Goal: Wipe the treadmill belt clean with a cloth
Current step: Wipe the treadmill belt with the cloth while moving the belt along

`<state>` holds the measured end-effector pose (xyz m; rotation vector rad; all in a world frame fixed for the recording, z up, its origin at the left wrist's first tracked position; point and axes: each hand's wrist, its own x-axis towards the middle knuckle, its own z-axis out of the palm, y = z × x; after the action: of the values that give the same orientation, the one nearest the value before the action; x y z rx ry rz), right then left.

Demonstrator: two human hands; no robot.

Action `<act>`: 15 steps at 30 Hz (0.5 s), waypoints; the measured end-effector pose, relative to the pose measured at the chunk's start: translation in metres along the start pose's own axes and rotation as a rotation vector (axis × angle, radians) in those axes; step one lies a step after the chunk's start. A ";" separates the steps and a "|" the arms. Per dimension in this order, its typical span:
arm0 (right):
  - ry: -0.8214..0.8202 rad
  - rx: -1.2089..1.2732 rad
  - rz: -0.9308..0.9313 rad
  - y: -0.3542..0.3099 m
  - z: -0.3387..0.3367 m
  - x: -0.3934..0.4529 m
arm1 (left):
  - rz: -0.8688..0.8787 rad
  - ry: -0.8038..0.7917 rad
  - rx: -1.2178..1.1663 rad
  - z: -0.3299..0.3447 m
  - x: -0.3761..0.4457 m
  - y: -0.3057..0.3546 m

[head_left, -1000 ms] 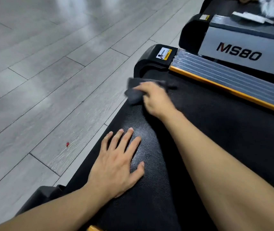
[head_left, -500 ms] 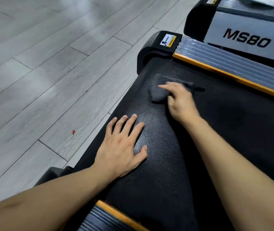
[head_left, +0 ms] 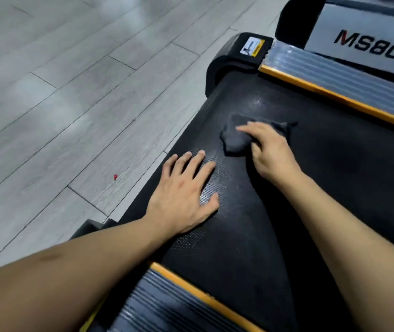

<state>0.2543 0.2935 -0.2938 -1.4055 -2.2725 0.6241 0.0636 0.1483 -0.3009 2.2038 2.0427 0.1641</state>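
Much of the scene was cut off: both forearms ran out of the bottom of the frame, the near side rail [head_left: 167,293] showed only a ribbed grey stretch with an orange edge, and the second machine marked MS80 [head_left: 370,47] was cropped at the top right corner. The small sticker [head_left: 252,46] on the black end cap [head_left: 229,59] was too blurred to read. Part of the cloth [head_left: 235,137] lay hidden under the right hand [head_left: 271,149], so its full outline could not be made out, and whether the thumb was tucked beneath it could not be told. The cloth sat on the treadmill belt [head_left: 334,176] towards its far end, short of the far side rail [head_left: 339,80]. The right hand's fingers [head_left: 248,129] were bent over its top and pressing it down, with the bunched bulk of the cloth sticking out to their left and a thin corner trailing out to the right. It was dark grey, crumpled and soft-looking, barely lighter than the black, finely dimpled belt. The left hand [head_left: 186,195] lay flat on the belt just beside the cloth, not touching it, fingers straight and slightly spread, holding nothing. A small red speck [head_left: 115,177] lay on the grey plank floor [head_left: 59,104].
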 end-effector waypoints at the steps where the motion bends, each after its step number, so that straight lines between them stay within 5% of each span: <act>1: -0.019 0.001 -0.030 -0.014 0.008 0.009 | 0.005 -0.004 0.000 0.000 0.000 0.001; 7: -0.239 -0.055 -0.265 -0.089 0.061 0.057 | 0.007 0.016 0.000 -0.001 0.001 -0.003; 15: -0.083 -0.012 -0.040 0.005 -0.008 -0.053 | 0.022 -0.005 0.039 -0.001 -0.003 -0.003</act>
<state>0.2843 0.2487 -0.2954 -1.3594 -2.3666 0.6689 0.0607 0.1454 -0.3008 2.2476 2.0374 0.1220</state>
